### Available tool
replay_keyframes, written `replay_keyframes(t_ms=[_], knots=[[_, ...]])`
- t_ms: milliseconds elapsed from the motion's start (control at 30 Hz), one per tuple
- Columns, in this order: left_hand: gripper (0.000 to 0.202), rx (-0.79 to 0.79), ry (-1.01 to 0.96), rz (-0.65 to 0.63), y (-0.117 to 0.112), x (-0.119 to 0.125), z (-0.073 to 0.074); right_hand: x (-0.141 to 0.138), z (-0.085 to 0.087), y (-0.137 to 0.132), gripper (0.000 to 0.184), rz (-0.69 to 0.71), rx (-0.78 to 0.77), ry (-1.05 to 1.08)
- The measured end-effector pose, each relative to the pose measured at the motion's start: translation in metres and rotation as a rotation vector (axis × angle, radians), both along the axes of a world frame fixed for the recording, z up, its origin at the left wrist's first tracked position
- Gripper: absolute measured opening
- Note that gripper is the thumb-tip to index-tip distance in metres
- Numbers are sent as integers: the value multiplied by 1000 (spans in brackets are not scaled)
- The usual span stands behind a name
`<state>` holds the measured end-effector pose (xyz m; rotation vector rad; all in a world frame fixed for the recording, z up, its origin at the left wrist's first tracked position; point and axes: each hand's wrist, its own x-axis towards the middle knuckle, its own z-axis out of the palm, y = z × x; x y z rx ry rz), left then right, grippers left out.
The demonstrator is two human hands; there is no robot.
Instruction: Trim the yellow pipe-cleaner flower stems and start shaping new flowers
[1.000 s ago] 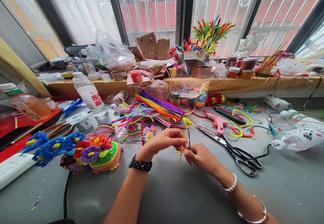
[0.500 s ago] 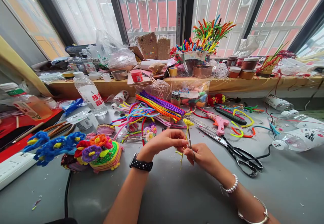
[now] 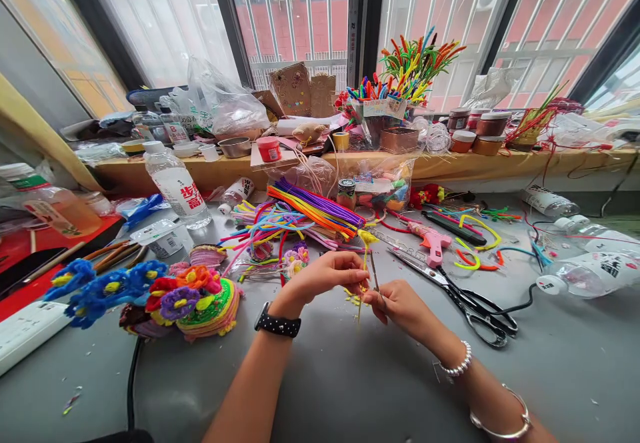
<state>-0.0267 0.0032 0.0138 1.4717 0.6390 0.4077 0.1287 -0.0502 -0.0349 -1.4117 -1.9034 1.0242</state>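
Observation:
My left hand [image 3: 327,276] pinches the thin stem of a small yellow pipe-cleaner flower [image 3: 367,237], whose head points up above my fingertips. Below the fingers the stem runs down past my right thumb. My right hand [image 3: 399,303] is closed round a pair of small scissors [image 3: 373,271]; their narrow metal blades stand upright just right of the stem. Whether the blades touch the stem I cannot tell. Small yellow clippings [image 3: 353,295] lie on the grey table beneath my hands.
Large black-handled scissors [image 3: 470,303] and a pink glue gun [image 3: 431,243] lie to the right. Behind my hands is a bundle of coloured pipe cleaners [image 3: 320,209]. Fuzzy flowers [image 3: 180,299] stand at left. Plastic bottles [image 3: 593,275] lie at far right.
The flower and its stem have shifted slightly left and up, and a gap now shows between stem and scissor blades. Both hands keep their grips.

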Motion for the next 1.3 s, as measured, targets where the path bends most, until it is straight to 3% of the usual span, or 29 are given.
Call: replay_keyframes(t_ms=[300,533,800,900,967,1133,1300], knots=[[18,75,-4,191,1,-1,3,22,11,-2,63,193,-185,-276],[20,135,39,329,6,0,-3,28,12,-2,52,-124,103,-749],[21,101,-7,371,5,0,-2,33,6,6,51,-229,134,-789],[22,68,-39,378,6,-1,-4,32,9,6,55,-305,106,-670],[23,52,-64,372,7,-1,-6,28,13,4,54,-313,79,-448],[22,-2,-126,361,6,1,-7,8,19,-3,39,-128,-43,165],[21,-48,-144,358,2,6,-5,-5,14,-7,32,-90,-125,353]])
